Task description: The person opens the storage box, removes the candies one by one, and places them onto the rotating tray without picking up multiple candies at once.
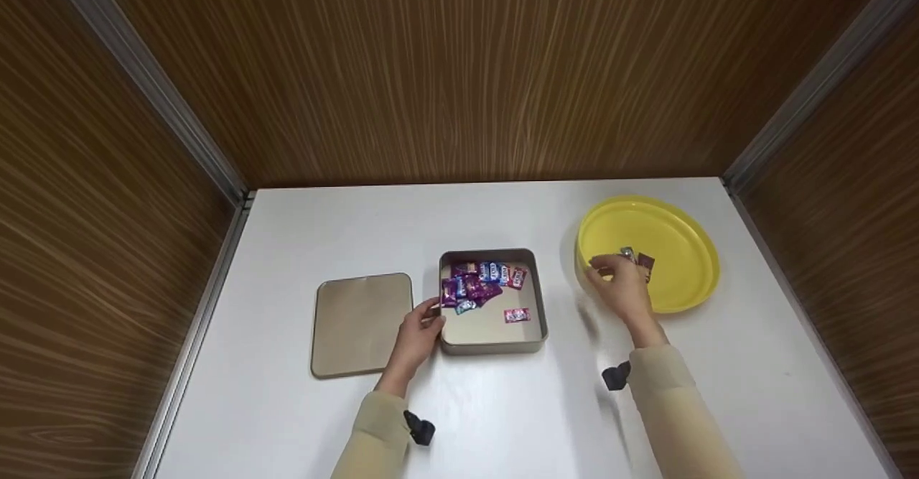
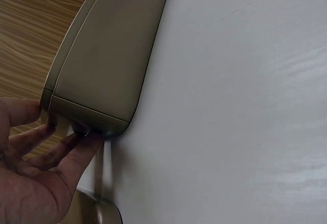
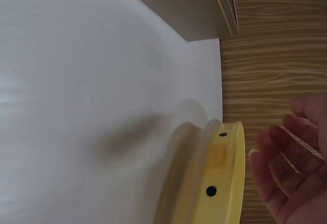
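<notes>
A beige square tin (image 1: pixel 495 342) stands open in the middle of the table, wrapped candies (image 1: pixel 474 289) bunched at its back left and one pink candy (image 1: pixel 517 315) lying apart at the right. The left hand (image 1: pixel 420 332) holds the tin by its near left corner, fingers against the outer wall and thumb at the rim, as the left wrist view shows. Over the left edge of a round yellow tray (image 1: pixel 682 238) hovers the right hand (image 1: pixel 621 285), fingers loosely bent with nothing between them in the right wrist view. Beside it in the tray lie a brown-wrapped candy (image 1: pixel 646 263) and a greenish one (image 1: pixel 628 253), partly hidden.
Left of the tin, a flat beige lid (image 1: pixel 359 328) lies on the white table (image 1: pixel 488 421). Wood-grain panels (image 1: pixel 474 70) close in the back and both sides. Black wrist cameras (image 1: pixel 420 429) sit on both sleeves.
</notes>
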`<move>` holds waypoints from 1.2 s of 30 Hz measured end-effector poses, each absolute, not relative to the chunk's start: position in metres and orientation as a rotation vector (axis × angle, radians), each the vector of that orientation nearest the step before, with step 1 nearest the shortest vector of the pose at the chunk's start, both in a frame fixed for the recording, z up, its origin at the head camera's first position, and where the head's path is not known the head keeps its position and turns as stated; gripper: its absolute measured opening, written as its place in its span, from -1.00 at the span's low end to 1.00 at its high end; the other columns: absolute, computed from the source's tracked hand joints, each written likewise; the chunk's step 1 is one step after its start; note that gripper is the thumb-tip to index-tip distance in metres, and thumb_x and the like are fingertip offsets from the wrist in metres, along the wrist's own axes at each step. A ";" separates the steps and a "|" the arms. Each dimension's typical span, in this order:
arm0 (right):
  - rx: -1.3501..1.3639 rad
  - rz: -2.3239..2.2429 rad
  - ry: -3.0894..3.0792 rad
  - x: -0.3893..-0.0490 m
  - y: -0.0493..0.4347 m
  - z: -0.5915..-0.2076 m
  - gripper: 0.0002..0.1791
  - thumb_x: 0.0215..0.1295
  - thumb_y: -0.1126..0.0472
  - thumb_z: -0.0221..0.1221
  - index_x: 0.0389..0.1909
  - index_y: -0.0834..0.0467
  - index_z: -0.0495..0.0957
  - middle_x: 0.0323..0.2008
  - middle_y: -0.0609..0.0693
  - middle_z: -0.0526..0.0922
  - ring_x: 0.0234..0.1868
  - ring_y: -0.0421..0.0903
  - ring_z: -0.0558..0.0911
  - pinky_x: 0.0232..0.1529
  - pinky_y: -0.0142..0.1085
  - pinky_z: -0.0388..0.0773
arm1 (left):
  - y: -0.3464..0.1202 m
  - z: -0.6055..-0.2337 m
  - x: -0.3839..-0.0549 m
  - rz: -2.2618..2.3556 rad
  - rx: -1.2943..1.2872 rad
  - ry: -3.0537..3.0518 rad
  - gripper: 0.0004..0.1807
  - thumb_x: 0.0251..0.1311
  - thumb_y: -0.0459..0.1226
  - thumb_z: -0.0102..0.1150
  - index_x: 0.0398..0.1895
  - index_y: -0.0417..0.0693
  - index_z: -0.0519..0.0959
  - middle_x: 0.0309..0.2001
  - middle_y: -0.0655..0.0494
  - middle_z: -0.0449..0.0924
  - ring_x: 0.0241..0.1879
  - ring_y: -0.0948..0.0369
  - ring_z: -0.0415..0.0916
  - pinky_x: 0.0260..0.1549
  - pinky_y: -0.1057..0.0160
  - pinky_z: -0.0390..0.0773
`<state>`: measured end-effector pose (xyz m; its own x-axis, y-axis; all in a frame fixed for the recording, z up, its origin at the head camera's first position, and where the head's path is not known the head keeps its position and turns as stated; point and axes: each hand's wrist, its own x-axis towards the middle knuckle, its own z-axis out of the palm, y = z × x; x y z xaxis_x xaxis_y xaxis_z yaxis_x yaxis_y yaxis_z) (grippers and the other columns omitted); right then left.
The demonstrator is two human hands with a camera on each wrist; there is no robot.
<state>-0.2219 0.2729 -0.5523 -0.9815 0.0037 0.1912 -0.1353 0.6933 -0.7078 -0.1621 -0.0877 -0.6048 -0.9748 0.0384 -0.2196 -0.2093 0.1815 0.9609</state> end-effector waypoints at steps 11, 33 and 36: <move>0.423 1.085 -2.865 -0.208 0.215 -0.539 -0.71 0.25 0.25 0.31 -0.06 0.31 0.64 -0.17 0.15 0.68 -0.16 0.05 0.65 -0.15 -0.07 0.62 | -0.087 -0.605 -0.162 1.894 -0.167 2.253 -0.51 0.39 -0.39 0.04 0.36 -0.30 0.33 0.15 -0.27 0.47 0.12 -0.06 0.49 0.06 0.12 0.53; 1.016 0.552 -2.883 -0.204 0.165 -0.572 -0.78 0.06 0.36 0.37 -0.21 0.23 0.72 -0.27 0.05 0.73 -0.24 0.02 0.69 -0.07 -0.07 0.57 | -0.088 -0.602 -0.161 1.893 -0.163 2.248 -0.50 0.40 -0.39 0.02 0.38 -0.31 0.30 0.18 -0.30 0.45 0.14 -0.08 0.48 0.09 0.10 0.51; 1.067 0.425 -2.831 -0.204 0.162 -0.577 -0.84 0.05 0.38 0.38 -0.29 0.20 0.73 -0.38 0.02 0.72 -0.34 0.01 0.68 -0.11 -0.02 0.55 | -0.089 -0.602 -0.160 1.897 -0.158 2.249 -0.50 0.40 -0.40 0.02 0.37 -0.32 0.30 0.17 -0.31 0.45 0.13 -0.09 0.48 0.08 0.10 0.51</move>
